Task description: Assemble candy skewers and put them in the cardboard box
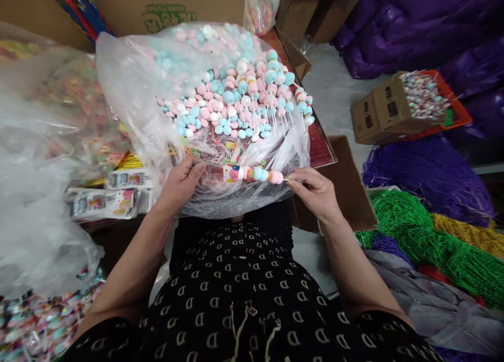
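Observation:
A candy skewer (262,174) with pink, blue, white and orange pieces lies level in front of my body, a printed wrapper end at its left. My right hand (317,193) pinches the white stick at its right end. To the left, my left hand (183,183) is closed, thumb against fingers, at the edge of clear plastic; what it grips is too small to make out. Just beyond both hands, a large clear plastic bag (126,89) holds loose pink, blue and white candies (205,110). Several finished skewers (271,73) rest on the pile, sticks toward me.
Printed packets (102,202) lie left of the bag, near plastic bags of colourful candy (74,89). An open cardboard box (338,183) stands at the red table's right edge. Farther right are a box of wrapped skewers (378,110), purple bundles and green cord (409,215).

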`<state>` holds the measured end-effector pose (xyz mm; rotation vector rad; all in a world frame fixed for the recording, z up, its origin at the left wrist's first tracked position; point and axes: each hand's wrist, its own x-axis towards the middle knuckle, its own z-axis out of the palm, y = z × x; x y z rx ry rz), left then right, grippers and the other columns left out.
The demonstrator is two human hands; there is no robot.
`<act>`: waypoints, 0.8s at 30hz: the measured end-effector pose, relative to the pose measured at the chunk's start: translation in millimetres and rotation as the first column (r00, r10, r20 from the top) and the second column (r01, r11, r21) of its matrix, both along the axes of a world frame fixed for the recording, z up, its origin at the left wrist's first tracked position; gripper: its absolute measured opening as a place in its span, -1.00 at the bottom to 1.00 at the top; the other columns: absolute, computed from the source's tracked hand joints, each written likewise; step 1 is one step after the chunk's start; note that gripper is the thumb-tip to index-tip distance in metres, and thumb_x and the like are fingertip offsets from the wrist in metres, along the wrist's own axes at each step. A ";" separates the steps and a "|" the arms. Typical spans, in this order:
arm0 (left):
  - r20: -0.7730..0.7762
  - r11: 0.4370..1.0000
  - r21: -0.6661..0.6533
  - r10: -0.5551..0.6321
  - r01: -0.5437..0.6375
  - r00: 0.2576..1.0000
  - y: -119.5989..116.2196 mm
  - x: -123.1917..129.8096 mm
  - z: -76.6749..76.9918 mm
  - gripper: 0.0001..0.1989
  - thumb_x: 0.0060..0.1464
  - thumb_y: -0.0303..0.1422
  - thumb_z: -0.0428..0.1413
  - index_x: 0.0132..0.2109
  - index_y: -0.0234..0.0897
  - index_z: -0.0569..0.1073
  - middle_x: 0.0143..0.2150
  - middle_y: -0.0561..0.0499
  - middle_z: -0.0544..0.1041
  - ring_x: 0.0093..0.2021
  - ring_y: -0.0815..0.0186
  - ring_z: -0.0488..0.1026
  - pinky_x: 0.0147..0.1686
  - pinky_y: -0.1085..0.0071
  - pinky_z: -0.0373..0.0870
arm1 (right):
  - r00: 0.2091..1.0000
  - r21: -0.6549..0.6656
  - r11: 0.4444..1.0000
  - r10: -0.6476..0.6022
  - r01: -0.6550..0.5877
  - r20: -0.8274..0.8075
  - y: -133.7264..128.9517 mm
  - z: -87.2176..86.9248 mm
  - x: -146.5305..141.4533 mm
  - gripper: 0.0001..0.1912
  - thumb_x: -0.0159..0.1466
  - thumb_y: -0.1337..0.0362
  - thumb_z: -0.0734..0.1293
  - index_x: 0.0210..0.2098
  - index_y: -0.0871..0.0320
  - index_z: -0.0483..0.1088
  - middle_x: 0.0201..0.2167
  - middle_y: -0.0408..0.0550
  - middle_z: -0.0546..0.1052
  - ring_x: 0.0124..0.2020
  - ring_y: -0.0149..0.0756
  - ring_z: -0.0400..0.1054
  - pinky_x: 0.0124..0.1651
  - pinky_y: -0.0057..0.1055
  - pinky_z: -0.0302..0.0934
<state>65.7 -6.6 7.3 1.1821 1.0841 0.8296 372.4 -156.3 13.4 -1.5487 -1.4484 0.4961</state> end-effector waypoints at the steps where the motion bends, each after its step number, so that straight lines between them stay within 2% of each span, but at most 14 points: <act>1: -0.019 1.000 0.015 -0.013 0.013 1.000 0.4 -0.6 1.8 -0.82 0.20 -0.48 0.25 -0.40 -0.26 0.55 -0.52 0.09 0.44 -0.49 0.38 0.33 -0.41 0.55 0.26 | 1.000 -0.008 1.000 0.004 -0.004 0.000 0.2 0.7 0.4 -0.82 0.34 0.07 0.46 -0.29 -0.01 0.66 -0.32 -0.07 0.67 -0.26 -0.20 0.55 -0.13 -0.23 0.47; 5: -0.050 0.995 0.081 -0.049 0.053 0.998 0.6 -1.1 1.0 -0.86 0.18 -0.48 0.26 -0.37 -0.26 0.57 -0.49 0.09 0.47 -0.46 0.37 0.35 -0.38 0.54 0.28 | 1.000 0.002 1.000 0.006 -0.006 -0.022 0.0 1.5 -1.2 -0.84 0.33 0.09 0.47 -0.29 0.00 0.66 -0.35 -0.09 0.66 -0.31 -0.24 0.53 -0.19 -0.28 0.44; 8: -0.027 0.986 0.167 -0.010 0.015 1.000 -0.2 -1.1 -4.1 -0.90 0.20 -0.41 0.25 -0.32 -0.23 0.57 -0.44 0.09 0.50 -0.45 0.37 0.36 -0.37 0.52 0.31 | 0.999 0.009 1.000 0.014 -0.013 -0.041 -1.2 -2.2 -2.9 -0.82 0.35 0.08 0.45 -0.29 0.00 0.66 -0.37 -0.11 0.67 -0.34 -0.25 0.54 -0.23 -0.29 0.44; 11: -0.024 0.973 0.230 0.044 -0.037 0.999 -1.8 -1.5 -4.6 -0.89 0.22 -0.36 0.24 -0.31 -0.21 0.56 -0.44 0.09 0.49 -0.46 0.37 0.35 -0.37 0.51 0.31 | 1.000 0.025 0.999 0.025 -0.025 -0.003 -2.7 -8.3 -1.4 -0.82 0.37 0.08 0.43 -0.27 -0.03 0.67 -0.37 -0.12 0.69 -0.29 -0.21 0.57 -0.12 -0.22 0.47; 14: -0.058 0.963 0.257 0.099 -0.081 0.993 -3.5 -2.2 0.0 -0.92 0.18 -0.40 0.28 -0.30 -0.21 0.56 -0.48 0.11 0.46 -0.44 0.35 0.36 -0.34 0.51 0.32 | 0.998 0.060 0.998 0.019 -0.022 0.056 -3.3 -14.0 2.7 -0.84 0.38 0.11 0.42 -0.25 -0.07 0.68 -0.38 -0.14 0.69 -0.20 -0.16 0.58 0.04 -0.14 0.46; 16: -0.086 0.948 0.301 0.130 -0.098 0.988 -3.9 -2.9 2.7 -0.91 0.17 -0.40 0.29 -0.31 -0.21 0.55 -0.49 0.11 0.46 -0.44 0.34 0.36 -0.32 0.49 0.33 | 0.997 0.057 0.998 0.021 -0.025 0.076 -3.0 -15.6 5.0 -0.83 0.40 0.11 0.41 -0.24 -0.08 0.67 -0.38 -0.13 0.69 -0.17 -0.15 0.59 0.06 -0.13 0.45; 19: -0.179 0.902 0.431 0.118 -0.030 0.977 -2.7 -4.6 2.6 -0.87 0.21 -0.31 0.26 -0.30 -0.21 0.53 -0.49 0.10 0.47 -0.45 0.33 0.37 -0.32 0.45 0.34 | 0.996 0.025 0.998 0.060 -0.061 0.063 -2.2 -13.9 6.0 -0.78 0.41 0.08 0.38 -0.26 -0.04 0.67 -0.37 -0.11 0.68 -0.23 -0.18 0.58 -0.02 -0.19 0.46; 24: -0.369 0.757 0.628 0.082 0.183 0.926 0.4 -7.0 -4.4 -0.66 0.29 -0.01 0.10 -0.24 -0.19 0.49 -0.48 0.07 0.50 -0.47 0.29 0.41 -0.37 0.37 0.39 | 0.995 -0.097 0.991 0.098 -0.098 -0.004 -3.6 -4.6 4.9 -0.60 0.42 -0.05 0.32 -0.29 0.09 0.63 -0.39 -0.06 0.65 -0.35 -0.28 0.52 -0.20 -0.34 0.40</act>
